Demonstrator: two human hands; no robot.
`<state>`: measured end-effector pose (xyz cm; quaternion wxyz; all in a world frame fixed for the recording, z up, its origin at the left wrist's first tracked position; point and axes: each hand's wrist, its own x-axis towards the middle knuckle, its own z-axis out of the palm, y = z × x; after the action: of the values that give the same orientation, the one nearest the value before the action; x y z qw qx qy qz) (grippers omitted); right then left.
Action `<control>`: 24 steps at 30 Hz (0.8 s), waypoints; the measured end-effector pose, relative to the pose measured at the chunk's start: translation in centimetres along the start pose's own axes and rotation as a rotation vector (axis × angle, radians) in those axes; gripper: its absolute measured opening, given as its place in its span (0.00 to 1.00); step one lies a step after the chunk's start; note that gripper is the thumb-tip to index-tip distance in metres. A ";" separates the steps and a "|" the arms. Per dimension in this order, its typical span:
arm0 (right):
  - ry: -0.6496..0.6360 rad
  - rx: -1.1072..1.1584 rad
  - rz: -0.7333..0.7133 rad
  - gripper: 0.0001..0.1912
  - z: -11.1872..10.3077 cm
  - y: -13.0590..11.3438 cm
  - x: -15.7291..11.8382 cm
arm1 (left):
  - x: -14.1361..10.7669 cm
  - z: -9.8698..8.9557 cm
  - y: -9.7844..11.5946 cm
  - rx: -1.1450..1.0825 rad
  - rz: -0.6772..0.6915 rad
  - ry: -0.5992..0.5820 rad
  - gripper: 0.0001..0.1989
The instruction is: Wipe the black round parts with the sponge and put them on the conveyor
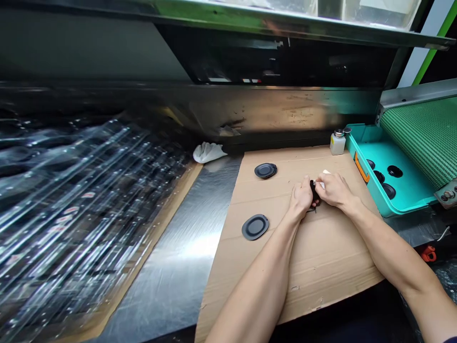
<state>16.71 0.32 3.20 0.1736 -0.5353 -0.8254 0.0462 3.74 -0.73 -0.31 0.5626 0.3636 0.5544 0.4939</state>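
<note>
Close together over the right half of the cardboard sheet (264,286), both my hands work at a small black part (314,190). My left hand (302,196) is closed around it, and most of its shape is hidden by the fingers. My right hand (333,188) presses against it from the right, fingers bent and pinching a bit of white cloth or tissue (325,172). On the cardboard to the left lie a small stack of dark round discs (265,170) and a single dark grey oval disc (255,227).
A teal bin (410,186) with several black round parts stands right, below the end of a green conveyor belt (424,128). A white pump bottle (337,143) stands by the bin. Crumpled white cloth (209,152) lies on the metal table (178,267); clear plastic trays (82,219) fill the left.
</note>
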 end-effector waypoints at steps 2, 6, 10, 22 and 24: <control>0.027 0.030 0.037 0.10 -0.2 0.5 -0.1 | 0.0 -0.6 1.0 -0.201 -0.096 -0.033 0.25; 0.163 0.098 0.093 0.11 0.0 1.6 0.0 | 0.0 -2.5 3.1 -0.692 -0.382 -0.191 0.23; 0.204 0.166 0.094 0.11 0.4 2.7 0.4 | 0.1 -3.6 3.7 -0.911 -0.500 -0.259 0.21; 0.353 0.352 0.006 0.10 1.5 -0.7 0.0 | 0.0 -0.2 1.7 -0.808 -0.163 -0.268 0.22; 0.363 0.287 0.018 0.10 2.5 -1.2 -0.1 | -0.2 0.3 1.5 -0.830 -0.140 -0.292 0.22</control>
<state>14.87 0.01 1.14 0.3933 -0.5121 -0.7606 0.0677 3.85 -0.50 1.19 0.7652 0.1344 0.2472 0.5791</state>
